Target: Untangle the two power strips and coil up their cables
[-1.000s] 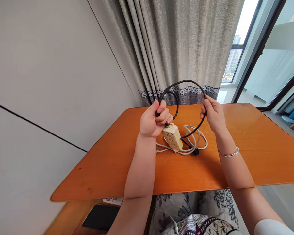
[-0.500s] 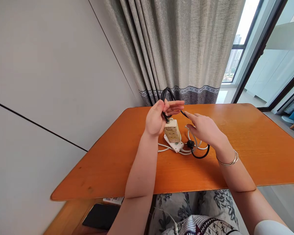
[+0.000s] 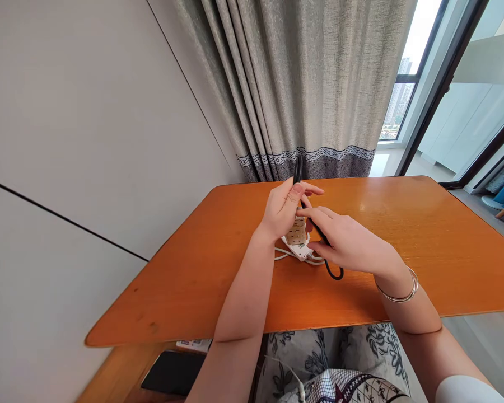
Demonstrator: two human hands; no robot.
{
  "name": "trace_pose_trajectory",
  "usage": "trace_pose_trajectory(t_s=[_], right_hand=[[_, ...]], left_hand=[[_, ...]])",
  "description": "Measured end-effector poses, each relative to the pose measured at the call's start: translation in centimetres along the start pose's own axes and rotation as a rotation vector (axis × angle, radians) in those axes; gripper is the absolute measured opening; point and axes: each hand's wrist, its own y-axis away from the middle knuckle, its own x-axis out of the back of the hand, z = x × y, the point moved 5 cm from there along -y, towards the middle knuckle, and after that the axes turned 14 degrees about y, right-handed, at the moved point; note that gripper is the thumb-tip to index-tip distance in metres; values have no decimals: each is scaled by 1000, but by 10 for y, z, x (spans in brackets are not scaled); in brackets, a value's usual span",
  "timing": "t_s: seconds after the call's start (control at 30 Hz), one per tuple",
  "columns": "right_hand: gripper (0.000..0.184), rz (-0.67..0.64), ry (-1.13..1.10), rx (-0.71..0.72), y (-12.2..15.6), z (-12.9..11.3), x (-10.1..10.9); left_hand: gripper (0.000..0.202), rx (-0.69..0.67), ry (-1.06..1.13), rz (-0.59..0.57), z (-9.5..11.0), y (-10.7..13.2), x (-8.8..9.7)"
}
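Note:
My left hand [image 3: 280, 211] is closed around a bundled loop of black power cord [image 3: 298, 169], which sticks up above its thumb. A beige block of sockets [image 3: 296, 232] stands just below, partly covered by both hands. My right hand [image 3: 355, 242] reaches in from the right, its fingertips close to the left hand. The cord runs down past its fingers and thumb, and a loose bend shows beneath the palm. Under the block lies a white power strip [image 3: 301, 253] with a white cable [image 3: 282, 252]. The black cord's plug is hidden.
The orange wooden table [image 3: 185, 280] spans the space before me. A grey curtain [image 3: 319, 84] hangs behind it, and a pale wall [image 3: 67, 140] rises on the left. A black flat object [image 3: 174, 372] lies on a lower shelf.
My right hand has moved left and down, up against the left hand. The left hand has shifted slightly right with the loop. The black plug has gone out of sight behind the right hand.

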Motion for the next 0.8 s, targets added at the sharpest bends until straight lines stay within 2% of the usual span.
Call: trace_pose_trajectory(t_s=[0.07, 0.2, 0.27, 0.33, 0.4, 0.53, 0.6, 0.7, 0.8], right_hand=[[51, -19, -80, 43, 4, -3, 2], [60, -121, -377, 190, 12, -15, 8], [59, -119, -494, 221, 14, -19, 12], [56, -41, -553, 179, 14, -17, 15], [51, 105, -542, 94, 12, -10, 18], [34, 473, -270, -53, 7, 11, 28], [27, 604, -143, -104, 4, 21, 31], [24, 711, -77, -139, -3, 36, 31], [28, 682, -95, -110, -13, 46, 24]], left_hand=[[30, 32, 38, 31, -2, 0, 2], [32, 41, 165, 104, -4, 1, 5], [34, 44, 195, 131, -2, 2, 4], [37, 44, 190, 141, 3, 2, 2], [39, 57, 165, 116, 7, 3, 0], [44, 165, 164, -49, 10, 4, -7], [46, 249, 204, -125, 9, 8, -12], [49, 368, 279, -220, 5, 13, -20], [55, 442, 343, -290, 3, 16, -27]])
